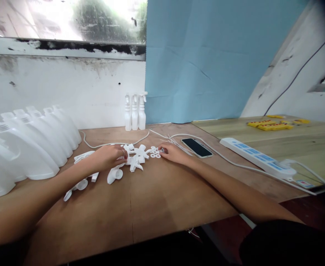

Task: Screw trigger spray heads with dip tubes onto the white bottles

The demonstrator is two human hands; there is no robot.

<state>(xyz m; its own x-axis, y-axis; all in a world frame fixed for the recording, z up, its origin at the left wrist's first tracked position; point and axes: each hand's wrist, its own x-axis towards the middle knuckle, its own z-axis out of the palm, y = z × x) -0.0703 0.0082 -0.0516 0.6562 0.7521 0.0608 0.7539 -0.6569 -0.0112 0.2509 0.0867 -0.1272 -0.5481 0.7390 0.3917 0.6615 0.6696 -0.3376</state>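
Note:
On the brown table a pile of white spray trigger heads [137, 159] lies before me. My left hand [115, 158], with a ring on one finger, is at the pile's left side; its bent fingers close on a white trigger head partly hidden by them. Right of the pile lie several small white ring washers [153, 155]. My right hand [172, 152] reaches in from the right, thumb and fingertips pinched on one washer [161, 150]. More white trigger parts [82, 184] lie under and beside my left forearm.
Large white plastic bottles [36, 136] stand in rows at left. Three slim spray bottles [134, 112] stand by the wall. A phone [197, 147], a white cable [229, 159] and a power strip [258, 157] lie to the right. Yellow pieces [274, 126] are at far right.

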